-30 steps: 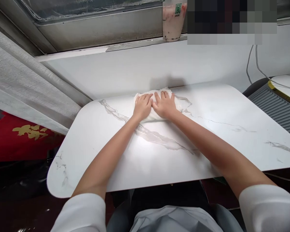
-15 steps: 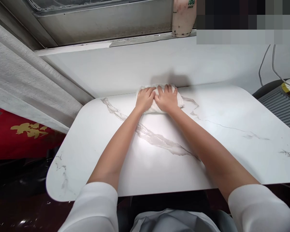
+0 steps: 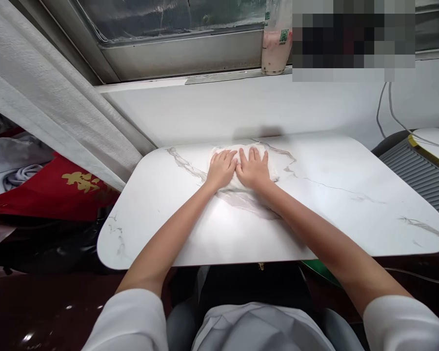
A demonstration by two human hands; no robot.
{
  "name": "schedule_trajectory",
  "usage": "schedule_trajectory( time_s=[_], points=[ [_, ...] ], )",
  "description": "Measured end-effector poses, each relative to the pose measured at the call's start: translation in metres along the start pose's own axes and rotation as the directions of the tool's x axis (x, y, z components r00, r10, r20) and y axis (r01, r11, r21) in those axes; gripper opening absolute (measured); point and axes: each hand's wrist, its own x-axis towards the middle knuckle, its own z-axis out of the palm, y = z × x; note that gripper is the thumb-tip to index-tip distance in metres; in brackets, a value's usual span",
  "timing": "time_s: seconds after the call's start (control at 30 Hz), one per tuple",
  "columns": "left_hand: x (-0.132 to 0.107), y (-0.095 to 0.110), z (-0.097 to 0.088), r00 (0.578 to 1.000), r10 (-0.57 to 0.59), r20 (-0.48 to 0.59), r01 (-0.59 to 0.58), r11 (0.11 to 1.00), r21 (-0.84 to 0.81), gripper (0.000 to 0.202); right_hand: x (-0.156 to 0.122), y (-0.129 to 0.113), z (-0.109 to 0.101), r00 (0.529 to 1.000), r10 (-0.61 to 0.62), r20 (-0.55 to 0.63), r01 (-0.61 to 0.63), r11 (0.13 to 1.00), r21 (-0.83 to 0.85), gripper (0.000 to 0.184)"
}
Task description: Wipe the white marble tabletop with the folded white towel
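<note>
A white cloth [image 3: 274, 170] lies bunched near the far edge of a white marble-patterned table [image 3: 351, 214]. My left hand [image 3: 222, 168] and my right hand [image 3: 253, 169] lie side by side on top of the cloth, palms down, fingers stretched out and pointing toward the wall. Both press flat on it and cover most of it; only its edges show around the hands.
A plastic drink cup [image 3: 276, 48] stands on the window ledge above the table. A grey curtain [image 3: 51, 112] hangs at the left, with red fabric [image 3: 58, 190] below it. Cables [image 3: 384, 112] and a grey ribbed appliance [image 3: 417, 170] sit at the right.
Both hands have flattened on the cloth and drawn it slightly back from the wall. The camera view has tilted up and shifted.
</note>
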Motion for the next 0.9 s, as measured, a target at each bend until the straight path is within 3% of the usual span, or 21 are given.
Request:
schedule_trajectory(
  time_s=[0.27, 0.53, 0.67, 0.9],
  points=[
    [-0.092, 0.017, -0.017, 0.999, -0.023, 0.041, 0.019, 0.996, 0.085, 0.046, -0.083, -0.021, -0.007, 0.977, -0.194, -0.083, 0.185, 0.977, -0.108, 0.060],
    [-0.191, 0.039, -0.030, 1.000, -0.026, 0.001, 0.026, 0.994, 0.110, 0.049, -0.163, -0.034, -0.025, 0.926, -0.367, -0.093, 0.361, 0.930, -0.072, 0.062],
    [-0.206, 0.044, -0.033, 0.999, -0.041, 0.019, 0.039, 0.995, 0.094, 0.051, -0.171, -0.030, -0.031, 0.909, -0.410, -0.069, 0.407, 0.912, -0.053, 0.062],
    [-0.202, 0.042, -0.034, 0.998, -0.043, 0.051, 0.039, 0.997, 0.071, 0.051, -0.160, -0.021, -0.034, 0.893, -0.448, -0.042, 0.448, 0.894, 0.005, 0.062]
  ],
)
